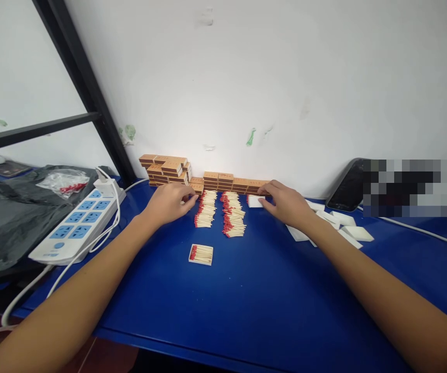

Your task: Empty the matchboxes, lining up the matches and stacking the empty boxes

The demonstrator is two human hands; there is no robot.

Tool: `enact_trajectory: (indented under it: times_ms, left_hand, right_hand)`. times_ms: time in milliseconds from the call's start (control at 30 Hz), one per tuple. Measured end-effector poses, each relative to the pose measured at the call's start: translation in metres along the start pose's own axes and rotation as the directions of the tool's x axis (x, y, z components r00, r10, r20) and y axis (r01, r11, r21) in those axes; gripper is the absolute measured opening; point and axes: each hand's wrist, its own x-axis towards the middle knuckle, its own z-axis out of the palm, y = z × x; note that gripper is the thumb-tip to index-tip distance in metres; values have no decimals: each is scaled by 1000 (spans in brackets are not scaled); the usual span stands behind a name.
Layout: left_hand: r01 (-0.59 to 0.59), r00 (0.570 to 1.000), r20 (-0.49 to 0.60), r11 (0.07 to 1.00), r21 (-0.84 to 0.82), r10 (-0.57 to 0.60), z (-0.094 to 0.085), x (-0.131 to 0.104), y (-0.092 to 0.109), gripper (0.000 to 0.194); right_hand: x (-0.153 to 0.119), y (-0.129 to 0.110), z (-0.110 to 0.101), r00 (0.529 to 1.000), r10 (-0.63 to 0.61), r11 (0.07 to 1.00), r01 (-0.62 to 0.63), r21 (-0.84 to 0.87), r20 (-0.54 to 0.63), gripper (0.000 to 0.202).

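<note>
My left hand [171,203] is beside the left pile of matches [206,210], in front of stacked matchboxes [169,168]. Its fingers are bent, with a gap between thumb and forefinger and nothing visible between them. At the right end of a low row of matchboxes [241,184] is my right hand [285,203], fingers apart. Its thumb meets a white tray [254,201] with red match heads at its left edge. A second pile of matches [233,215] lies between the hands. Nearer to me, an open matchbox tray [200,255] holds several matches.
A white power strip [79,223] with cables stands at the left, beside dark plastic sheeting [5,217]. Loose white trays [349,233] lie at the right. A phone [347,184] leans on the white wall [227,77] behind the blue table [246,305].
</note>
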Motion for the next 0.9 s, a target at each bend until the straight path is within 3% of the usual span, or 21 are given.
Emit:
enact_trajectory:
  times_ms: [433, 900]
  left_hand:
    - [-3, 1000, 0, 1000, 9, 3, 1, 0, -1, 26]
    - [-2, 1000, 12, 1000, 16, 1, 0, 0, 0, 26]
  right_hand:
    - [-2, -4, -8, 984, -30, 999, 23, 39, 175, 41]
    - [2, 4, -7, 991, -57, 993, 45, 108, 117, 38]
